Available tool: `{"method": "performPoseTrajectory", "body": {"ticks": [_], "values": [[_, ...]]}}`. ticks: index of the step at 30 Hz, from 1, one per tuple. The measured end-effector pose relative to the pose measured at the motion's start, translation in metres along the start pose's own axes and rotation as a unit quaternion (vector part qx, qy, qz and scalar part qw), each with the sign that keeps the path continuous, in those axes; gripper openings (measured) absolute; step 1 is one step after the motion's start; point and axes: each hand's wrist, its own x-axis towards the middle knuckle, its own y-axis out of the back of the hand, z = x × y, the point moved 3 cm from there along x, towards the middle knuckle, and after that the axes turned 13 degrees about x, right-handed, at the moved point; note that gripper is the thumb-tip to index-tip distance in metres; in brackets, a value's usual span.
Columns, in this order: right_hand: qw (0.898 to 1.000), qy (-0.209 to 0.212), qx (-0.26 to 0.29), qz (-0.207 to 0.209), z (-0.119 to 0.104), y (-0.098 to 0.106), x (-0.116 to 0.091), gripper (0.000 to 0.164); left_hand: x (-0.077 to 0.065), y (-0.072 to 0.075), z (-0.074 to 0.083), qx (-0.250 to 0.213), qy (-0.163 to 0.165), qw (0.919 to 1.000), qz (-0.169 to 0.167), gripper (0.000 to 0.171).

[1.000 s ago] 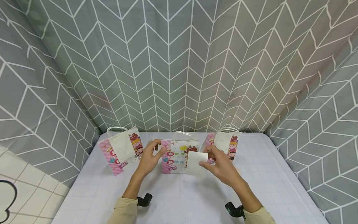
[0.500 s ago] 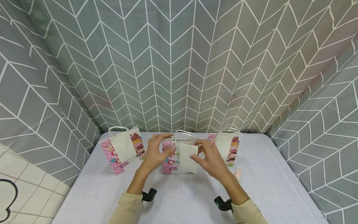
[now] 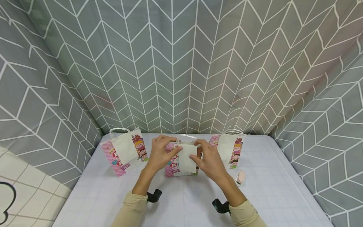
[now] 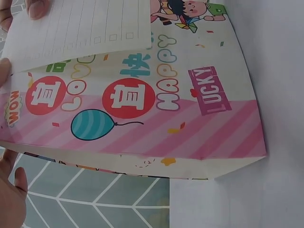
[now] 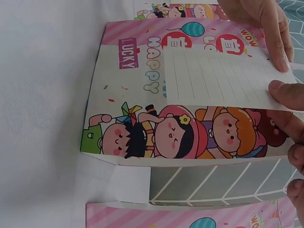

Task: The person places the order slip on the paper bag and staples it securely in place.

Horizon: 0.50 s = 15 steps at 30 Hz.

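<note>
In the head view a paper gift bag (image 3: 169,171) with pink stripes and cartoon children stands mid-table. A lined white note sheet (image 3: 187,159) lies against its front near the top, with small checkboxes showing in the left wrist view. My left hand (image 3: 162,154) has its thumb at the sheet's upper left corner, its fingers reaching behind the bag's top edge. My right hand (image 3: 209,159) pinches the sheet's upper right side, its thumb (image 5: 287,92) on the front and other fingers behind. The bag's white handle (image 3: 187,135) rises between both hands.
Two similar bags stand on either side, the left bag (image 3: 109,149) and the right bag (image 3: 238,149), each with a white sheet on its front. A small pale pink and white object (image 3: 240,177) lies right of my right wrist. A grey patterned curtain (image 3: 181,78) hangs behind the table.
My right hand has brought the note sheet leftward onto the middle bag's front. The left hand has moved right, its thumb now at the sheet's corner.
</note>
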Motion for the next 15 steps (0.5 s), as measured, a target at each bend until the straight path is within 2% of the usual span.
{"method": "performPoseTrajectory", "body": {"ticks": [7, 12, 15], "values": [[1.0, 0.009, 0.01, 0.018, 0.002, 0.001, 0.002, 0.045, 0.0, 0.0, 0.001, -0.021, 0.004, 0.9997, -0.008, 0.03], [0.998, 0.026, 0.017, 0.06, 0.005, 0.006, 0.003, 0.033, -0.002, 0.0, 0.001, -0.04, 0.025, 0.9985, -0.029, 0.029], [0.995, 0.046, 0.003, 0.089, 0.005, 0.01, 0.004, 0.035, -0.002, 0.0, 0.001, -0.066, 0.04, 0.9958, -0.051, 0.029]]}}
